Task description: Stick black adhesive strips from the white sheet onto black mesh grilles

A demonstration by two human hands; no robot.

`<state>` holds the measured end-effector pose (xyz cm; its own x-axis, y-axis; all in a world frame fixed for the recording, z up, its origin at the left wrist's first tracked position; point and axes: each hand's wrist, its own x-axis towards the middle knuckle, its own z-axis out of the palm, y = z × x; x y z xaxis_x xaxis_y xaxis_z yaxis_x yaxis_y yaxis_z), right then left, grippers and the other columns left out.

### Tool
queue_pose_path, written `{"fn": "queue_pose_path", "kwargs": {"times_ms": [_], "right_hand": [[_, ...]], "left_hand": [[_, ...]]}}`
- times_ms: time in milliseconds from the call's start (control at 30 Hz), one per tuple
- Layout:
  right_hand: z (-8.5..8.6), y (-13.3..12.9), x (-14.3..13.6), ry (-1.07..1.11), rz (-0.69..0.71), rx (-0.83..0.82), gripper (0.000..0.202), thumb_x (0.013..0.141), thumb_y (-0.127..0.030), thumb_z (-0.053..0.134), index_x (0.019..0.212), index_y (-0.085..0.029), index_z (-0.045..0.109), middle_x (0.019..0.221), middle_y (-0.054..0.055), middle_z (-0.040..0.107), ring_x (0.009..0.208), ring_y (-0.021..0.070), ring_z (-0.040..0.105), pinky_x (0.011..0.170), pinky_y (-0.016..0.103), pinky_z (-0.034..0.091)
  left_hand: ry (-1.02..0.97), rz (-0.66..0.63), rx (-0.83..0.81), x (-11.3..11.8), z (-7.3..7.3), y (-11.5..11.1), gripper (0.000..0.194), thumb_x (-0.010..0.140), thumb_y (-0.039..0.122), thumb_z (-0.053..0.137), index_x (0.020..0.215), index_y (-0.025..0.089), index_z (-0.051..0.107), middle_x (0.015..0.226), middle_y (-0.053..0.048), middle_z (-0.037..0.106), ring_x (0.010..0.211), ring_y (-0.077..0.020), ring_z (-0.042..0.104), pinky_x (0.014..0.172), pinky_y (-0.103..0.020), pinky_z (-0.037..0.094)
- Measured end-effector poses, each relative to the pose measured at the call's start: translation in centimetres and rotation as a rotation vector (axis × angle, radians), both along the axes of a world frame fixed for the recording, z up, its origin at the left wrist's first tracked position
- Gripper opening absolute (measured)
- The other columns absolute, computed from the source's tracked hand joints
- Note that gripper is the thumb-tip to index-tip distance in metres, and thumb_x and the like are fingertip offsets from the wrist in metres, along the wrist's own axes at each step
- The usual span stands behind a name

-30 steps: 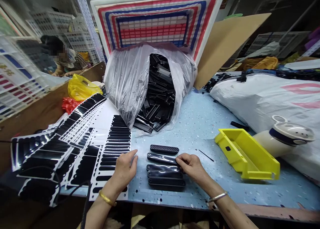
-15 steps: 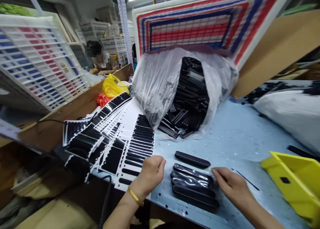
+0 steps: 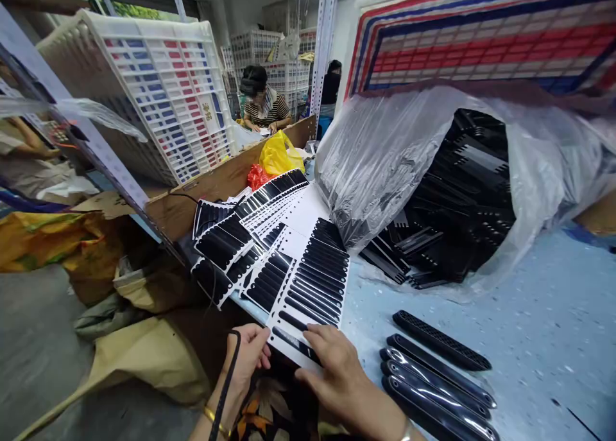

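Note:
A white backing sheet [image 3: 292, 349] with rows of glossy black adhesive strips lies at the table's front edge. My left hand [image 3: 246, 354] pinches the sheet's near left edge between thumb and fingers. A black cord [image 3: 230, 370] runs over that hand's wrist. My right hand [image 3: 337, 361] is over the sheet's near right corner, thumb and fingers apart. Its fingertips touch the lowest black strip [image 3: 292, 340], covering its right end. To the right lie several long black plastic bars [image 3: 436, 380], side by side. The bar farthest from me, a textured one [image 3: 440, 339], has a cross-hatched surface.
More strip sheets [image 3: 226, 242] fan out at left. A clear plastic bag [image 3: 385, 152] spills black plastic parts [image 3: 457, 203] behind the bars. Yellow [image 3: 279, 153] and red bags sit by a wooden board. A white crate [image 3: 168, 94] stands left; a person [image 3: 264, 104] works beyond.
The view has turned left. My right hand has moved from beside the black bars to the strip sheet. My left hand has gone from a closed fist to the sheet's near edge.

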<state>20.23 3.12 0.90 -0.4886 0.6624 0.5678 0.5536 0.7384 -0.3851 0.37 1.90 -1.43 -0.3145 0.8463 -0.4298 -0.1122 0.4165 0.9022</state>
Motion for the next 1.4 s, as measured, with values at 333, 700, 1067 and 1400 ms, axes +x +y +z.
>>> {"fn": "queue_pose_path", "kwargs": {"times_ms": [333, 700, 1067, 1400], "right_hand": [[-1.3, -3.0, 1.0, 0.011, 0.146, 0.052, 0.046, 0.077, -0.004, 0.047, 0.117, -0.022, 0.060, 0.102, 0.010, 0.072, 0.095, 0.0255, 0.068, 0.073, 0.037, 0.055], [3.0, -2.7, 2.7, 0.102, -0.073, 0.004, 0.040, 0.087, -0.022, 0.064, 0.127, -0.024, 0.055, 0.092, 0.009, 0.069, 0.081, 0.0232, 0.069, 0.072, 0.036, 0.057], [0.2, 1.2, 0.4, 0.263, -0.142, -0.152, 0.022, 0.088, -0.019, 0.054, 0.107, -0.012, 0.064, 0.067, 0.003, 0.059, 0.054, 0.0133, 0.058, 0.051, 0.025, 0.048], [3.2, 1.5, 1.0, 0.350, -0.232, -0.650, 0.029, 0.080, -0.040, 0.061, 0.078, -0.013, 0.069, 0.062, 0.005, 0.061, 0.055, 0.0142, 0.058, 0.049, 0.023, 0.045]], "left_hand": [[-0.441, -0.165, 0.032, -0.2, 2.2, -2.9, 0.053, 0.062, 0.057, 0.078, 0.079, 0.008, 0.067, 0.066, -0.008, 0.069, 0.051, -0.0134, 0.060, 0.049, -0.023, 0.047], [-0.589, -0.351, 0.230, 2.2, 5.9, -1.0, 0.025, 0.069, 0.033, 0.075, 0.076, 0.009, 0.072, 0.067, -0.006, 0.066, 0.062, -0.0124, 0.056, 0.062, -0.023, 0.043], [-0.256, -0.315, 0.219, 4.6, 5.2, 2.4, 0.024, 0.063, 0.033, 0.069, 0.065, 0.012, 0.058, 0.057, 0.001, 0.052, 0.055, -0.0073, 0.044, 0.054, -0.019, 0.033], [-0.209, -0.494, 0.293, 6.2, 5.9, 3.7, 0.016, 0.068, 0.026, 0.064, 0.062, 0.010, 0.064, 0.062, -0.002, 0.058, 0.061, -0.0099, 0.048, 0.060, -0.020, 0.037]]}}
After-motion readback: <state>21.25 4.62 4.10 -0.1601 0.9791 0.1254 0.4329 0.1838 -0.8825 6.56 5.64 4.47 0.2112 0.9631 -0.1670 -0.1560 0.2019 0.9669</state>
